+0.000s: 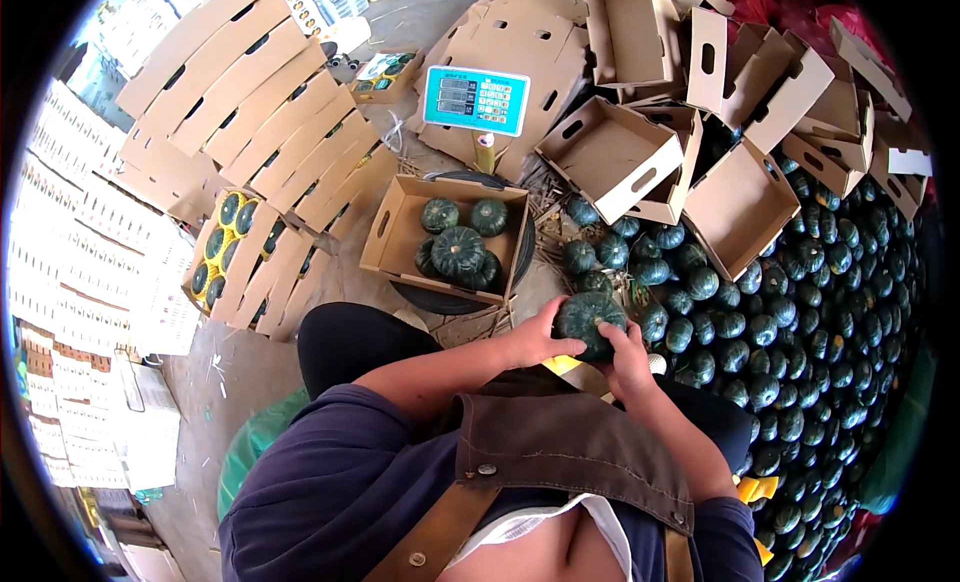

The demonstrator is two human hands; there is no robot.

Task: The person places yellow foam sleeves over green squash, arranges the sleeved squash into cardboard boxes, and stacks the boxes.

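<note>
The squash point(588, 317) is round and a bit flat, dark green with paler stripes running down its ribs; it sits in the middle of the scene, held up in front of the person, just near the big pile of squashes point(800, 322) on the right.

The left hand point(535, 337) cups the squash from the left side, with the thumb up on top and the fingers curled tight around its near edge; the bare left arm comes in from the lower left, bent at the elbow. The right hand point(625, 357) grips the squash from the right and from below; its fingers are pressed close together on the skin, and one finger pokes up onto the top. The right arm comes up from the near side, close to the body; both hands touch the squash at once.

Just far from the hands stands an open cardboard box point(400, 217) with a few more green squashes inside; it rests on a round black scale plate point(440, 300). Behind it stands the blue scale screen point(475, 99) on a yellow post. More empty boxes point(610, 152) lie tipped at the far right, on top of the pile. On the left, flat folded boxes point(250, 92) lie in a long row, and one packed box point(225, 247) shows green squashes in yellow holes. The person wears a dark blue shirt point(340, 482) and a brown apron point(570, 437).
</note>
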